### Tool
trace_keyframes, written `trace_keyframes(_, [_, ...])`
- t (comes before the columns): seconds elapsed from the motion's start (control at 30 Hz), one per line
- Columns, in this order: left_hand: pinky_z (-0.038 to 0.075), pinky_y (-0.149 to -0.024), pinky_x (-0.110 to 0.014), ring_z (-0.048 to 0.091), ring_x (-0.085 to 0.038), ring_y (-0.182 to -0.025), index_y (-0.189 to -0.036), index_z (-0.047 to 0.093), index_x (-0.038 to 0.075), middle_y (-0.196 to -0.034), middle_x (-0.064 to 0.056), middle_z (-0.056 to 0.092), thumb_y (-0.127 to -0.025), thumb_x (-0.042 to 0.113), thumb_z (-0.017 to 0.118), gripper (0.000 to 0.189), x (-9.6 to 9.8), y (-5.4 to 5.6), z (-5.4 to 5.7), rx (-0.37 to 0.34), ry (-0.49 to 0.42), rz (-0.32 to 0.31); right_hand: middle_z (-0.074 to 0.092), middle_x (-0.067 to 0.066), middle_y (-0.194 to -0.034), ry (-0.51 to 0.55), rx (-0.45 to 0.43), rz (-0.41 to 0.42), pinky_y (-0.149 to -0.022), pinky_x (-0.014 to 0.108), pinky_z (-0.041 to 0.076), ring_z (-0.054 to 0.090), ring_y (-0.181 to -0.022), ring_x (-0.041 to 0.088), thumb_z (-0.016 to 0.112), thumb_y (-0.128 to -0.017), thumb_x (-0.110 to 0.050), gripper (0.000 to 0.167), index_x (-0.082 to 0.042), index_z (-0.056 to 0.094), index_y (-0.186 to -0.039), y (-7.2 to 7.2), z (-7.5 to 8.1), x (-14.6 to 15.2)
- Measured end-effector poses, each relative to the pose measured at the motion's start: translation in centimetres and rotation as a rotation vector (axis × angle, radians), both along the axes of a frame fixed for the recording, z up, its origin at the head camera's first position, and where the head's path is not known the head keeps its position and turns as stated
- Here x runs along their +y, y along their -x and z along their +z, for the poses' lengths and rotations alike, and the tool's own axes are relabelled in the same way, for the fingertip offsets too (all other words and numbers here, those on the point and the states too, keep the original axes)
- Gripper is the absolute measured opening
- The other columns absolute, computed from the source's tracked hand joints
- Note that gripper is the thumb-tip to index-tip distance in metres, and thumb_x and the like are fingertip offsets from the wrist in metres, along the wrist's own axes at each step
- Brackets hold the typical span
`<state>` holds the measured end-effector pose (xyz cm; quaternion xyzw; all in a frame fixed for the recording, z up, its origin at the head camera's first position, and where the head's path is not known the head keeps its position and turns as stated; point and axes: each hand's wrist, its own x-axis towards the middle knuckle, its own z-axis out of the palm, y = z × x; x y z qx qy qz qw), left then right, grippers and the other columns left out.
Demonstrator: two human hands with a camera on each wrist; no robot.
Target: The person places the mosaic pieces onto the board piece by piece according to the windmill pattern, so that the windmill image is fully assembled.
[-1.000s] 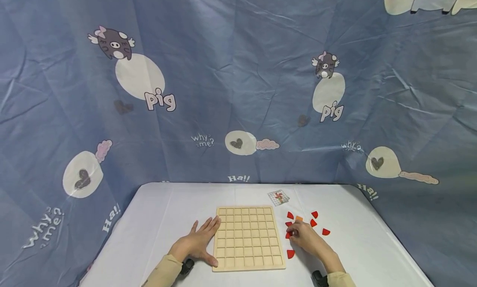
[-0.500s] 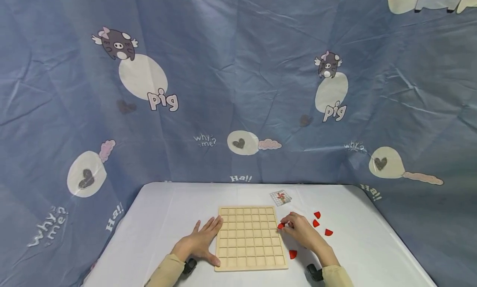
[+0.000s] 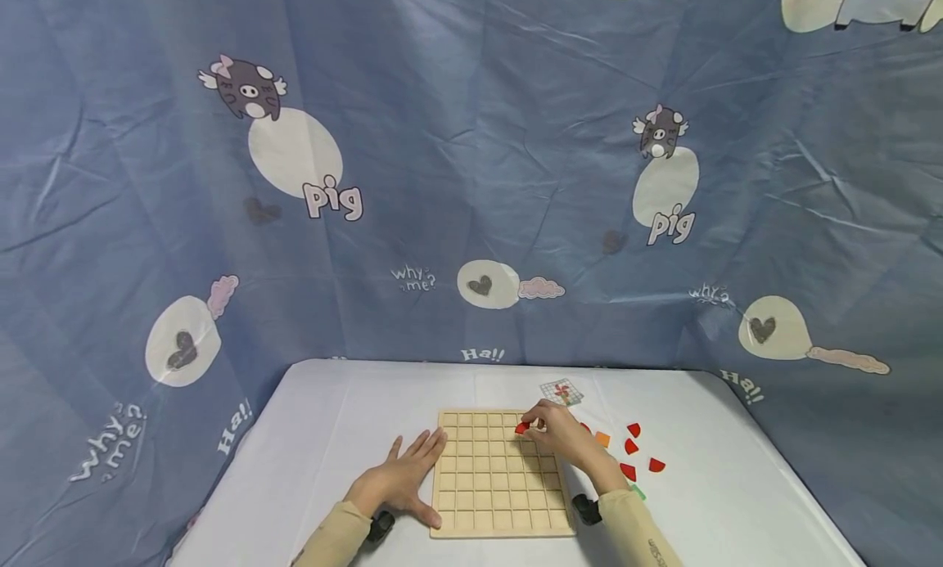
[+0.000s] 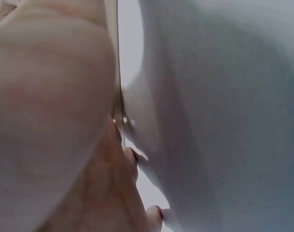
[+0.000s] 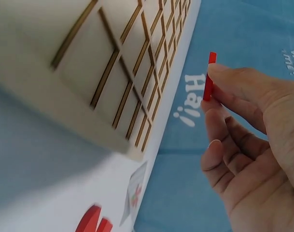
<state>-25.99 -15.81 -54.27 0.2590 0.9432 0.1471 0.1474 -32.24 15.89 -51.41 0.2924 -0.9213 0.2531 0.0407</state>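
Red quarter-circle tile (image 3: 522,428) pinched between thumb and fingers of right hand (image 3: 563,436), held over far-right cells of wooden grid board (image 3: 483,474). Board's left edge touched by spread left hand (image 3: 401,479), apparently for steadying. Loose red pieces (image 3: 656,465) laid rightward, seemingly for easy reach.

One left hand (image 3: 398,479), one right hand (image 3: 563,432), one board (image 3: 482,479), one orange piece (image 3: 602,439), one green piece (image 3: 638,492) and six red pieces (image 3: 634,429) showed: one at the board's one o'clock, five from two to three.
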Motion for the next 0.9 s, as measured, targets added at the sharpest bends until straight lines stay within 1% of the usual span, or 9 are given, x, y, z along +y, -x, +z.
trace_keyframes(0.13, [0.003,-0.116,-0.067,0.009,-0.036,-0.150,-0.155,0.009,0.005,-0.163,-0.014,0.005,-0.057,0.066,0.079,0.135,0.0,-0.2,0.2,0.002,0.010,0.002,0.066,0.004,-0.096,0.001,-0.012,0.017,-0.063,0.024,0.050,0.058,-0.079,0.014,0.070,-0.087,-0.011,0.015,-0.006,0.072,-0.102,0.5,0.0,-1.0])
trace_keyframes(0.2, [0.003,-0.116,-0.067,0.009,-0.036,-0.150,-0.155,0.009,0.005,-0.163,-0.015,0.005,-0.057,0.065,0.080,0.135,0.0,-0.2,0.3,-0.002,0.009,0.004,0.065,0.003,-0.097,0.012,-0.034,0.015,-0.064,0.023,0.050,0.058,-0.081,0.013,0.070,-0.088,-0.011,0.016,-0.006,0.072,-0.103,0.6,0.0,-1.4])
trace_keyframes(0.33, [0.003,-0.116,-0.066,0.009,-0.036,-0.150,-0.155,0.009,0.005,-0.163,-0.015,0.005,-0.057,0.065,0.079,0.135,0.0,-0.3,0.3,-0.009,0.008,0.009,0.066,0.006,-0.097,0.017,-0.026,0.043,-0.064,0.023,0.051,0.059,-0.080,0.014,0.069,-0.088,-0.007,0.016,-0.003,0.072,-0.103,1.0,-0.5,-2.1])
trace_keyframes(0.5, [0.003,-0.116,-0.067,0.008,-0.036,-0.150,-0.155,0.009,0.005,-0.163,-0.015,0.006,-0.057,0.066,0.079,0.135,-0.1,-0.3,0.2,-0.005,0.007,0.005,0.065,0.006,-0.095,0.016,-0.030,0.069,-0.063,0.023,0.051,0.058,-0.078,0.013,0.072,-0.086,-0.010,0.019,-0.002,0.072,-0.103,1.2,-1.0,-3.0])
trace_keyframes(0.63, [0.003,-0.116,-0.066,0.009,-0.036,-0.150,-0.155,0.009,0.005,-0.163,-0.015,0.006,-0.057,0.065,0.079,0.134,0.0,-0.3,0.2,-0.001,0.001,0.004,0.065,0.003,-0.095,0.001,-0.030,0.066,-0.064,0.022,0.050,0.058,-0.078,0.010,0.073,-0.085,-0.012,0.017,-0.005,0.073,-0.101,1.4,-1.5,-3.5])
trace_keyframes(0.73, [0.003,-0.116,-0.066,0.010,-0.036,-0.150,-0.155,0.009,0.004,-0.163,-0.015,0.007,-0.057,0.065,0.080,0.134,0.1,-0.3,0.3,0.001,-0.002,0.005,0.065,0.003,-0.095,-0.007,-0.031,0.061,-0.065,0.023,0.052,0.059,-0.079,0.011,0.073,-0.086,-0.013,0.014,-0.007,0.073,-0.099,1.5,-1.7,-3.7])
trace_keyframes(0.9, [0.003,-0.116,-0.066,0.009,-0.036,-0.150,-0.155,0.010,0.004,-0.163,-0.015,0.007,-0.057,0.065,0.080,0.134,0.1,-0.2,0.4,0.005,-0.004,0.003,0.063,0.001,-0.096,-0.012,-0.078,0.030,-0.067,0.024,0.052,0.059,-0.081,0.010,0.072,-0.087,-0.014,0.014,-0.009,0.073,-0.100,1.5,-1.9,-3.9])
